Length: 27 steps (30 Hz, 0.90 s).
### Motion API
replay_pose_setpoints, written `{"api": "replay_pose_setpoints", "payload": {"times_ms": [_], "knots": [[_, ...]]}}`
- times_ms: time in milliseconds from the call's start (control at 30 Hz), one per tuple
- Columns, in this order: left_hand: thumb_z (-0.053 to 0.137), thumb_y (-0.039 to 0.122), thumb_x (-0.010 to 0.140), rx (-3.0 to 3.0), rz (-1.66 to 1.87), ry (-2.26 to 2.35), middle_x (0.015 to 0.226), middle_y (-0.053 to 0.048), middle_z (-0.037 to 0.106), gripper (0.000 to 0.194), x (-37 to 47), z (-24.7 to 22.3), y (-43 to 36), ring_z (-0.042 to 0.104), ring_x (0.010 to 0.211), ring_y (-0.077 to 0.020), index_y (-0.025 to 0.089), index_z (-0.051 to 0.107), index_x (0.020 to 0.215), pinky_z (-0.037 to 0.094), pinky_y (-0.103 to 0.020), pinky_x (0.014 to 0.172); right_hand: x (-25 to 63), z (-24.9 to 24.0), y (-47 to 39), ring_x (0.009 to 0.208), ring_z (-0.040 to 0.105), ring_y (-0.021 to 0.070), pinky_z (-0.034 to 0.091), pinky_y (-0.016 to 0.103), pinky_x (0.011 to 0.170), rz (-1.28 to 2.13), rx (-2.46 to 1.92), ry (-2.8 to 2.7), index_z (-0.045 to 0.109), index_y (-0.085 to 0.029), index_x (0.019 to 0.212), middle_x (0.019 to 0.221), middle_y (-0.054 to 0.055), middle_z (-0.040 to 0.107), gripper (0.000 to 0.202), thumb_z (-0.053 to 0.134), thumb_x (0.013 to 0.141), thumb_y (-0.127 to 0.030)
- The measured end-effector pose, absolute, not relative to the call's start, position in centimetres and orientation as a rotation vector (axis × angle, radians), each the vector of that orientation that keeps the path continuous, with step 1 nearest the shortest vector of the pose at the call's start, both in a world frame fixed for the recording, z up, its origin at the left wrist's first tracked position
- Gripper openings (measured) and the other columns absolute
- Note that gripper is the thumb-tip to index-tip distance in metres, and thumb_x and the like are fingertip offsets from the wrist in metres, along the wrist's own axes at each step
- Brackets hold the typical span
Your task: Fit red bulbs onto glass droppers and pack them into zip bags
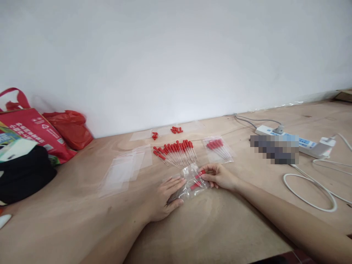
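Observation:
My left hand (168, 196) lies with spread fingers on the left side of a clear plastic bag (189, 171). At the bag's right side, my right hand (220, 177) pinches a red rubber bulb (202, 172). Another red piece (195, 185) shows at the bag; whether it is inside I cannot tell. Behind the hands, several red-capped droppers (178, 148) lie fanned in a row. A filled clear bag of droppers (219, 149) rests to their right. Flat zip bags (121, 172) overlap at the left.
Two small piles of red bulbs (176, 129) sit near the wall. A white power strip (305, 143) with looped white cables (310, 209) is at the right. Red bags (70, 128) and a black cloth item (27, 176) stand at the left of the wooden table (82, 205).

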<state>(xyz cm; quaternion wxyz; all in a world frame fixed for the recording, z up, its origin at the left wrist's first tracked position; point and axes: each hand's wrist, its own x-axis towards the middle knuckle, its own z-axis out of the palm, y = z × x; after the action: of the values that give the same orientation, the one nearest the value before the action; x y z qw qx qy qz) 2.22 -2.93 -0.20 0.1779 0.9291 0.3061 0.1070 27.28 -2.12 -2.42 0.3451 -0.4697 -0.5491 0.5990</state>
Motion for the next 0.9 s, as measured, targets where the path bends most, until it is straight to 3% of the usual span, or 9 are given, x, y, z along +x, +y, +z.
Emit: {"api": "replay_pose_setpoints", "payload": {"times_ms": [100, 233, 400, 700, 800, 900], "knots": [[0.046, 0.034, 0.083, 2.63, 0.312, 0.872, 0.131, -0.005, 0.041, 0.052, 2.2, -0.4, -2.9, 0.035, 0.122, -0.0211, 0.025, 0.03, 0.131, 0.027, -0.044, 0.102, 27.2, -2.3, -2.0, 0.032, 0.041, 0.0047, 0.026, 0.016, 0.03, 1.584, -1.215, -1.528, 0.054, -0.015, 0.094, 0.043, -0.009, 0.046, 0.038, 0.058, 0.069, -0.043], [0.046, 0.035, 0.083, 2.646, 0.298, 0.875, 0.132, -0.006, 0.04, 0.052, 2.1, -0.4, -2.9, 0.036, 0.122, -0.0208, 0.024, 0.029, 0.132, 0.027, -0.044, 0.103, 27.2, -2.1, -1.8, 0.03, 0.04, 0.0016, 0.022, 0.014, 0.026, 1.564, -1.144, -1.551, 0.045, -0.018, 0.086, 0.062, -0.007, 0.055, 0.031, 0.057, 0.071, -0.042], [0.044, 0.036, 0.084, 2.647, 0.256, 0.914, 0.133, -0.007, 0.038, 0.053, 2.2, -0.1, -3.0, 0.033, 0.123, -0.0211, 0.021, 0.029, 0.132, 0.027, -0.044, 0.103, 27.7, -1.7, -1.5, 0.031, 0.038, -0.0003, 0.022, 0.013, 0.027, 1.633, -1.028, -1.625, 0.045, -0.018, 0.083, 0.066, -0.006, 0.055, 0.029, 0.057, 0.072, -0.042], [0.044, 0.038, 0.083, 2.632, 0.249, 0.947, 0.132, -0.007, 0.039, 0.053, 2.3, 0.0, -3.1, 0.034, 0.123, -0.0217, 0.02, 0.031, 0.131, 0.028, -0.043, 0.102, 26.5, -2.3, -1.3, 0.045, 0.051, 0.0065, 0.038, 0.015, 0.037, 1.591, -1.112, -1.646, 0.05, -0.015, 0.078, 0.053, -0.005, 0.052, 0.035, 0.063, 0.065, -0.045], [0.044, 0.037, 0.083, 2.627, 0.236, 0.96, 0.133, -0.006, 0.039, 0.052, 2.3, 0.2, -3.2, 0.033, 0.123, -0.0212, 0.021, 0.031, 0.131, 0.027, -0.043, 0.102, 26.3, -2.6, -1.3, 0.043, 0.047, 0.0051, 0.039, 0.016, 0.039, 1.515, -1.18, -1.696, 0.058, -0.013, 0.071, 0.051, -0.004, 0.051, 0.033, 0.064, 0.063, -0.044], [0.044, 0.035, 0.084, 2.636, 0.207, 0.945, 0.134, -0.005, 0.037, 0.049, 2.3, 0.2, -3.2, 0.032, 0.124, -0.0209, 0.023, 0.033, 0.13, 0.026, -0.044, 0.103, 26.4, -2.7, -1.3, 0.038, 0.039, 0.0029, 0.033, 0.015, 0.036, 1.411, -1.178, -1.806, 0.058, -0.013, 0.064, 0.046, -0.005, 0.045, 0.03, 0.057, 0.07, -0.042]]}}
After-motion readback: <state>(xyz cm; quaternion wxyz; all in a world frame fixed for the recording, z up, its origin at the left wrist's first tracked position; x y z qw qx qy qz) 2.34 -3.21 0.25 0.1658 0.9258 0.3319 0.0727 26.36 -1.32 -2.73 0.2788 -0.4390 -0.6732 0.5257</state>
